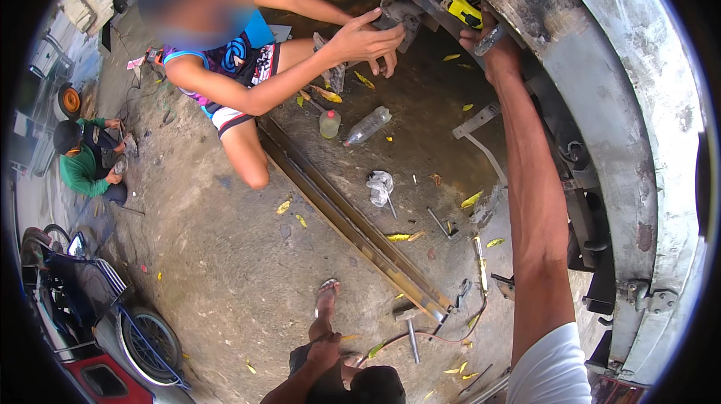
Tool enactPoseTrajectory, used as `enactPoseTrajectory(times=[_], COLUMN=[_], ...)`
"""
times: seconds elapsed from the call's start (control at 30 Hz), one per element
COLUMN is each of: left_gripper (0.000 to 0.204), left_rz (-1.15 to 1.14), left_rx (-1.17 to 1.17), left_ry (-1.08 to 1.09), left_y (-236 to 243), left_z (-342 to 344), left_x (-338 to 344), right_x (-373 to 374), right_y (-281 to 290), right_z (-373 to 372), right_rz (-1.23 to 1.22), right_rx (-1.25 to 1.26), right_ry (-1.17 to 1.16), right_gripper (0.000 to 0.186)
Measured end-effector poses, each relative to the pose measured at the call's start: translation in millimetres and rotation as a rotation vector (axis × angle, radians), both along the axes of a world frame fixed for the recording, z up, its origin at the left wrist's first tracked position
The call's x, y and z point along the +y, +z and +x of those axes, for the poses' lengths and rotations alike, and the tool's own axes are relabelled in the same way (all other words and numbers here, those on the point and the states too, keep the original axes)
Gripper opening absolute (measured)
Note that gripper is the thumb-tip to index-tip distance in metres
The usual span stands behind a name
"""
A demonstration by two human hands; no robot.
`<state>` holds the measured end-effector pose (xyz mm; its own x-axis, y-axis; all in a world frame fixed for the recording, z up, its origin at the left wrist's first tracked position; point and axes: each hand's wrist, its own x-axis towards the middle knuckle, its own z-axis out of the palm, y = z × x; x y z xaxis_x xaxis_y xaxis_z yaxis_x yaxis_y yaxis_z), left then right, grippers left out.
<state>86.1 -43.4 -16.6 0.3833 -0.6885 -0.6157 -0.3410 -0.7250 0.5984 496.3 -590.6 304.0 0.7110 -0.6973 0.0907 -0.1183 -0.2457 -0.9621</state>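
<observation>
My right arm reaches up to the vehicle's underside, and my right hand (487, 32) is closed on a yellow and black tape measure (464, 10) beside the metal frame (435, 6). My left hand (324, 351) rests on my bent knee; its fingers are partly hidden, and nothing shows in it. Across from me, a person (225, 66) squats with both hands at a rusty metal bracket (402, 19) close to the tape measure. Whether the tape measure touches the frame I cannot tell.
The large grey vehicle body (631, 104) curves along the right. A long steel channel (353, 231) lies across the concrete, with a hammer (411, 333), a torch (481, 261) and plastic bottles (368, 126) around it. Another person (90, 160) squats at far left, above a motorcycle (98, 306).
</observation>
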Motion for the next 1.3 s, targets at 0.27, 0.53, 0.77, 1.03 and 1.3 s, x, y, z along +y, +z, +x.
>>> enactPoseTrajectory(times=[0.27, 0.53, 0.77, 1.03, 1.3], left_gripper=[0.028, 0.029, 0.023, 0.036, 0.028], left_rz=[0.032, -0.13, -0.216, -0.264, -0.703], left_rx=[-0.047, -0.175, 0.166, 0.241, 0.02], left_ry=[-0.029, 0.112, 0.114, -0.518, -0.125], left_y=[26.4, 27.3, 87.2, 131.2, 240.7], left_z=[18.4, 31.2, 39.9, -72.5, -77.5], left_x=[-6.8, -5.2, -78.0, -117.3, -260.1], right_x=[-18.4, 162.7, 353.7, 378.1, 339.7], right_y=[-12.1, -113.0, -204.4, -202.9, -155.9], right_z=[-16.6, -241.6, -503.4, -644.3, -710.0], right_rz=[0.054, 0.147, 0.493, 0.785, 0.681], right_rx=[-0.159, 0.038, 0.623, 0.399, 0.141], right_ry=[0.025, -0.055, 0.01, -0.497, -0.613], right_gripper=[0.044, 0.037, 0.039, 0.026, 0.034])
